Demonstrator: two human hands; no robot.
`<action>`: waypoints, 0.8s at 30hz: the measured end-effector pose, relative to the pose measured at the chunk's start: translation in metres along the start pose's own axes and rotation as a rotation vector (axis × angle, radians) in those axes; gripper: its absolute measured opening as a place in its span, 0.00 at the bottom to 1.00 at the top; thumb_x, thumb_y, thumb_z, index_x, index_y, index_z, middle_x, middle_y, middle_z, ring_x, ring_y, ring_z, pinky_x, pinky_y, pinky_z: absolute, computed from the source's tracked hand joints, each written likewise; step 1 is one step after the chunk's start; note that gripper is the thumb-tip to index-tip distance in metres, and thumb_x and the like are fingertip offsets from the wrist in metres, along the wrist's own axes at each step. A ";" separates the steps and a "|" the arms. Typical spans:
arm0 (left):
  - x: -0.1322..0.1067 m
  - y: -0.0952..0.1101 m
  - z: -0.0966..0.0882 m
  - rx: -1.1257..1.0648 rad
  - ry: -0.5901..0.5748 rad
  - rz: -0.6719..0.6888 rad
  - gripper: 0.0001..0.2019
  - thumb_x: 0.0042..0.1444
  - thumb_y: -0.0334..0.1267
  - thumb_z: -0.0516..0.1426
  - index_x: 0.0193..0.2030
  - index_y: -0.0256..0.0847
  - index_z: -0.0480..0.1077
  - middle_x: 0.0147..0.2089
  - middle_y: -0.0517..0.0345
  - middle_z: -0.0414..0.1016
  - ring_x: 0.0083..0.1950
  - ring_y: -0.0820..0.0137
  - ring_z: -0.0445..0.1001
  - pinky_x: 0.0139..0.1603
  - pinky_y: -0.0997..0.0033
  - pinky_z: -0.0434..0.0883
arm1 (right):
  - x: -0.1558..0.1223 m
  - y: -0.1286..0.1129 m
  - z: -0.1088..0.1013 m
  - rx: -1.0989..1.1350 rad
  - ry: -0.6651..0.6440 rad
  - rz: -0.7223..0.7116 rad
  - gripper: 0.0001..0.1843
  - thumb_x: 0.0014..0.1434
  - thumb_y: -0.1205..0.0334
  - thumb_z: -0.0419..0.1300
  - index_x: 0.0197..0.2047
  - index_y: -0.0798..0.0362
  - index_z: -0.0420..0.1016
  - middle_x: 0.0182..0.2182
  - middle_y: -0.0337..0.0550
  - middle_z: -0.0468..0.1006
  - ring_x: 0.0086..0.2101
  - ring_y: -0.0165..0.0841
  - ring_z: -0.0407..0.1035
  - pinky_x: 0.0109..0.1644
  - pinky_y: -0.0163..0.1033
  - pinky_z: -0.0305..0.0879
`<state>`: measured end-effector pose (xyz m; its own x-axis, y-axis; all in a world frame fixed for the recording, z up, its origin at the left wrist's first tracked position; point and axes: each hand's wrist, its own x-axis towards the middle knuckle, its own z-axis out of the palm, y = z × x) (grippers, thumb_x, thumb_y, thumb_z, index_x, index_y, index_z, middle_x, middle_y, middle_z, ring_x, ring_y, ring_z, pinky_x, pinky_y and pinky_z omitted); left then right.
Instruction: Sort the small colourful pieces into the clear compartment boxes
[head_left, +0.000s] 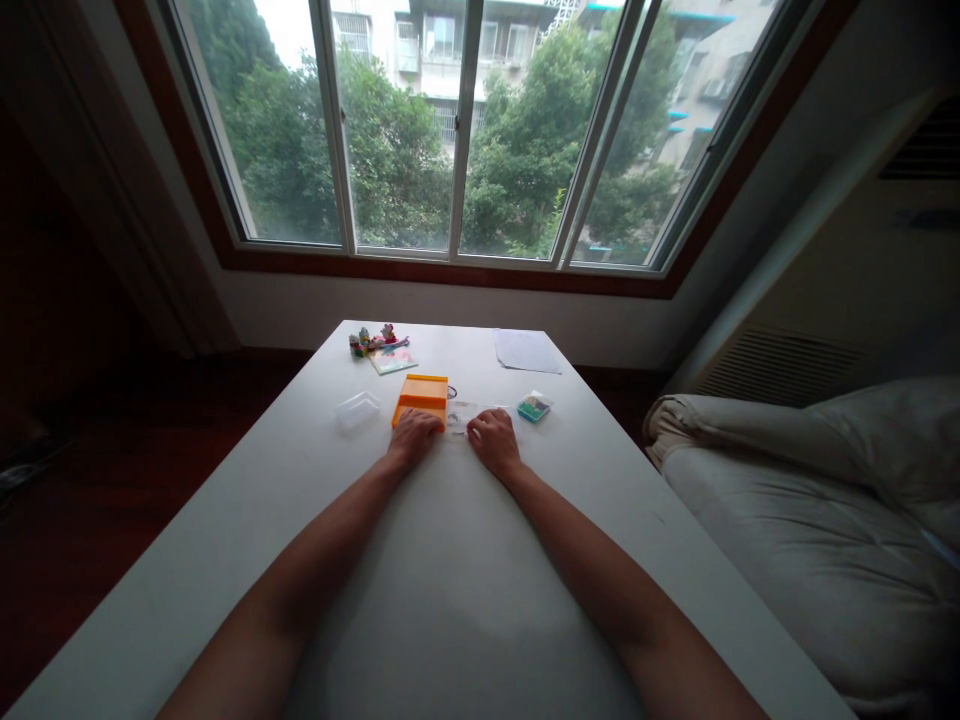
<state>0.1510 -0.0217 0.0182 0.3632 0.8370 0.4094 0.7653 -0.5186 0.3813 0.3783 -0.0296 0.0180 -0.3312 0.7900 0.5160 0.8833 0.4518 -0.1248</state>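
On the white table (450, 560), the left hand (415, 436) lies against the orange case (424, 388), the right hand (493, 440) on clear plastic (458, 412); whether either grips, I cannot tell. A clear container (358, 411) and green box (535, 406) flank them; beyond: figurines (364, 344), papers (526, 351), window (401, 160).

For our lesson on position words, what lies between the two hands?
Clear plastic lies between the left hand and right hand, in the head view.

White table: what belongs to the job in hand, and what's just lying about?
Apparently in use: orange case, at the left hand; clear plastic, by the right hand.
Apparently lying about: clear container, green-filled box, figurines, card, papers.
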 end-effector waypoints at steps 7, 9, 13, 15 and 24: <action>-0.002 -0.001 0.003 0.048 0.036 0.022 0.12 0.60 0.33 0.56 0.48 0.45 0.77 0.49 0.52 0.80 0.51 0.61 0.75 0.63 0.55 0.66 | 0.000 0.002 0.004 0.010 0.009 -0.001 0.07 0.64 0.62 0.61 0.42 0.48 0.82 0.40 0.45 0.77 0.49 0.41 0.65 0.68 0.51 0.45; -0.004 0.000 0.003 0.040 0.026 0.026 0.13 0.61 0.33 0.56 0.50 0.46 0.77 0.50 0.52 0.79 0.52 0.61 0.74 0.62 0.57 0.68 | 0.000 0.002 0.003 0.016 0.007 0.000 0.07 0.64 0.62 0.61 0.42 0.48 0.81 0.41 0.45 0.77 0.49 0.41 0.65 0.68 0.52 0.46; -0.006 0.002 0.004 0.021 -0.012 0.053 0.16 0.63 0.33 0.54 0.54 0.48 0.76 0.51 0.53 0.78 0.52 0.62 0.74 0.59 0.58 0.70 | -0.001 0.003 0.002 0.020 0.004 0.010 0.07 0.64 0.62 0.62 0.43 0.48 0.81 0.41 0.45 0.77 0.50 0.41 0.65 0.68 0.52 0.46; -0.007 0.004 0.004 0.016 -0.030 0.062 0.17 0.63 0.33 0.54 0.56 0.48 0.75 0.51 0.52 0.77 0.52 0.62 0.74 0.59 0.58 0.70 | -0.001 0.003 0.003 0.024 0.008 0.012 0.06 0.64 0.62 0.62 0.42 0.48 0.81 0.41 0.45 0.78 0.50 0.41 0.66 0.68 0.52 0.46; -0.010 0.006 0.001 0.039 -0.069 0.091 0.20 0.61 0.34 0.55 0.60 0.48 0.73 0.53 0.50 0.77 0.55 0.59 0.73 0.60 0.56 0.69 | 0.002 0.019 -0.007 0.097 0.043 0.024 0.11 0.65 0.64 0.57 0.48 0.49 0.79 0.45 0.46 0.78 0.49 0.42 0.67 0.64 0.49 0.53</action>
<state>0.1524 -0.0331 0.0152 0.4664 0.7976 0.3826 0.7472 -0.5867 0.3123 0.3964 -0.0224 0.0226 -0.2940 0.7837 0.5472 0.8541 0.4723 -0.2176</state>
